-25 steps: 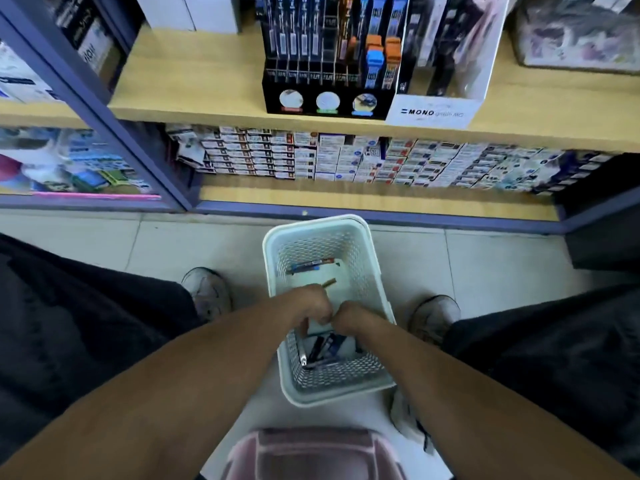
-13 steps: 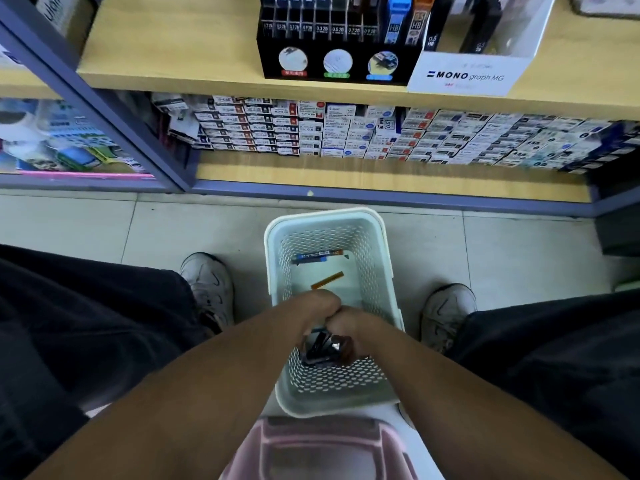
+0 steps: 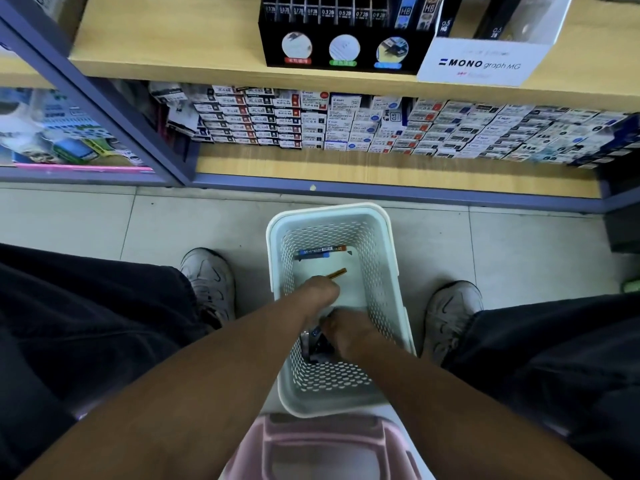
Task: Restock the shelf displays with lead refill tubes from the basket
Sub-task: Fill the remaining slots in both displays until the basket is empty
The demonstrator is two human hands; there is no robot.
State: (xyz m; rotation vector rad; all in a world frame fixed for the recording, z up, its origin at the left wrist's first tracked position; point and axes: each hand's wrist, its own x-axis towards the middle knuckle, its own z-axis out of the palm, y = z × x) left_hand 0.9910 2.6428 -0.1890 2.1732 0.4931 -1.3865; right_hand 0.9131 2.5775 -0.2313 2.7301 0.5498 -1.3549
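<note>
The white display box (image 3: 485, 62) reads "MONO graph MG".

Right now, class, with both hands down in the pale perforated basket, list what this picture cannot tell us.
- Head view: how many dark lead refill tubes the right hand holds; fingers cover them.
- What the left hand touches: its knuckles hide the fingertips.
- Small print on the stacked white refill boxes: too small.
- Black display rack: top cut off by the frame edge.

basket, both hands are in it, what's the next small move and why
Probably close the left hand on the orange tube at its fingertips and add it to the dark bundle gripped by the right hand; loose tubes remain at the basket's far end.
</note>
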